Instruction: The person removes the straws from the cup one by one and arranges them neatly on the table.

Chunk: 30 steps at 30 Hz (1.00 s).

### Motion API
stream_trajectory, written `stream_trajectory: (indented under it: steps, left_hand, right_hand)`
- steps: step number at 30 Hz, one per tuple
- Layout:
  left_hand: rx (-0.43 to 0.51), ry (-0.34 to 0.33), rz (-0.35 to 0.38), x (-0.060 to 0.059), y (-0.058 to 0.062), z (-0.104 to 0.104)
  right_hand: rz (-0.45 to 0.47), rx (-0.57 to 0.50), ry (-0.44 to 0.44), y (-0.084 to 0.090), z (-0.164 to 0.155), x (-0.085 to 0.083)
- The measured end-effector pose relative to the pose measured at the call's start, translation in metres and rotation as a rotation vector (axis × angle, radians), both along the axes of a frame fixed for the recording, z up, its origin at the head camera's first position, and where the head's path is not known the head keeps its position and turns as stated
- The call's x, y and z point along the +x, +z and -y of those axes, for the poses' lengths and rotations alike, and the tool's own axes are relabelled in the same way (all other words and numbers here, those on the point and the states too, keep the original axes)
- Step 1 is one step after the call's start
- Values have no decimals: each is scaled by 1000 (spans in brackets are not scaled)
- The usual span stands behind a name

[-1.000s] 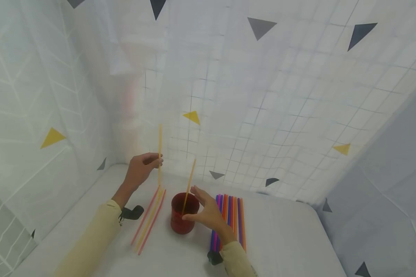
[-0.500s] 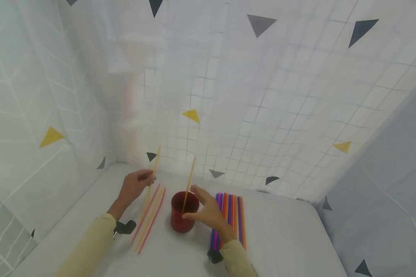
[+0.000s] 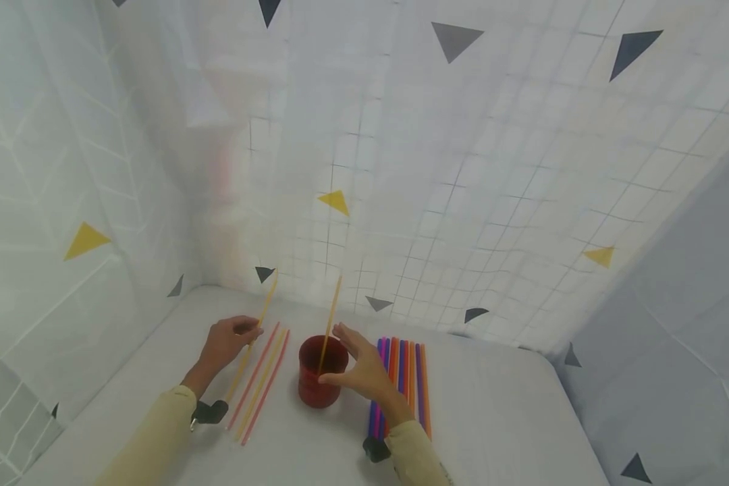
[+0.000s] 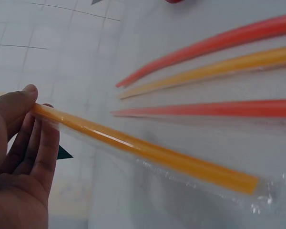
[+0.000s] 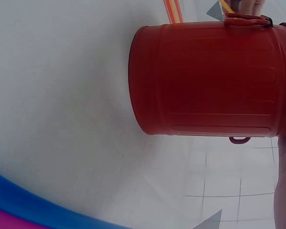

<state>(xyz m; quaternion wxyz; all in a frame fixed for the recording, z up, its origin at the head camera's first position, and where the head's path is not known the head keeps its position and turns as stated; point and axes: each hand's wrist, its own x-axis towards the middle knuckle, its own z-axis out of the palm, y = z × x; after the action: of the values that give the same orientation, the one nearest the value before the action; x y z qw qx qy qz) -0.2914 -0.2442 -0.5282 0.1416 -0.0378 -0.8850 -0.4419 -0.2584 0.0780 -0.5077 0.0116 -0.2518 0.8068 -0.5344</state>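
My left hand (image 3: 225,343) pinches a yellow-orange drinking straw (image 4: 133,143) in a clear wrapper between thumb and fingertips. That straw slants, its top end pointing up and away. Just right of it lie two red-pink straws (image 4: 219,109) with a yellow straw (image 4: 229,65) between them. A small red bucket (image 3: 318,393), shaped like a trash can with side handles, stands upright on the table. Inside leans another yellow straw (image 3: 333,307). My right hand (image 3: 369,374) holds the bucket's rim, thumb in front and fingers on the far right side.
Several thick blue, magenta, red, orange and purple sticks (image 3: 403,378) lie side by side right of the bucket, partly under my right forearm. White cloth covers the table (image 3: 492,418). Patterned sheets (image 3: 401,169) hang behind and at both sides.
My left hand has come down and left toward the table, and its straw has tilted from upright to slanted, left of the lying straws. The right hand and bucket stay put.
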Motion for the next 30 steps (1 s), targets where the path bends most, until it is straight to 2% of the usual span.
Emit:
stream_trajectory:
  steps: [4, 8, 12, 24, 30]
  left_hand:
    - [-18, 7, 18, 3, -13, 5]
    - [-31, 24, 8, 3, -24, 8]
    - [-45, 52, 40, 2, -34, 9]
    - [-30, 87, 130, 1, -56, 7]
    - [-10, 85, 148, -1, -65, 9]
  right_hand:
    - [-8, 10, -6, -6, -1, -4]
    - [-14, 15, -11, -5, -2, -3]
    - [-5, 18, -17, -4, -1, -2]
    - [14, 18, -16, -1, 0, -2]
    - [12, 26, -16, 0, -1, -2]
